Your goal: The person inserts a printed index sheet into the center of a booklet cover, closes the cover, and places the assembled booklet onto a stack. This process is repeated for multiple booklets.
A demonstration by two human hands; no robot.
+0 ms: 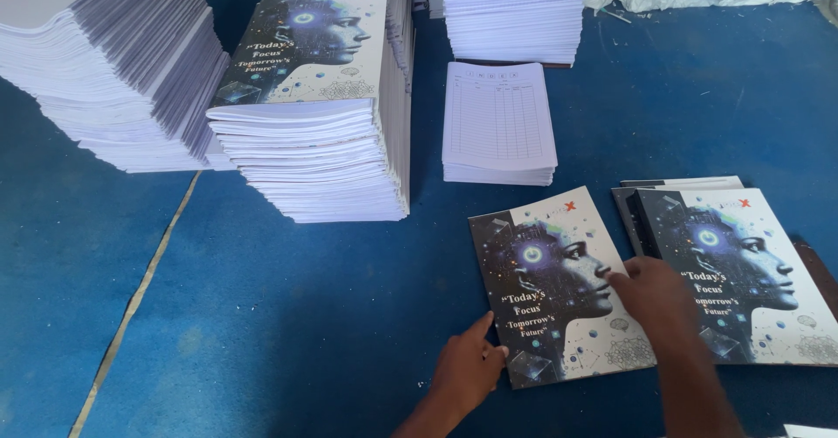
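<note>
Both hands lie open on a printed notebook cover near the blue desk's front edge, the left hand touching its lower left corner, the right hand flat on its right side, beside a small stack of similar covers.

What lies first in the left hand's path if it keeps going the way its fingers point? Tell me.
The left hand points up and slightly right, fingertips at the lower left edge of the single printed cover. That cover comes first; farther on, probably the small stack of ruled sheets.
</note>
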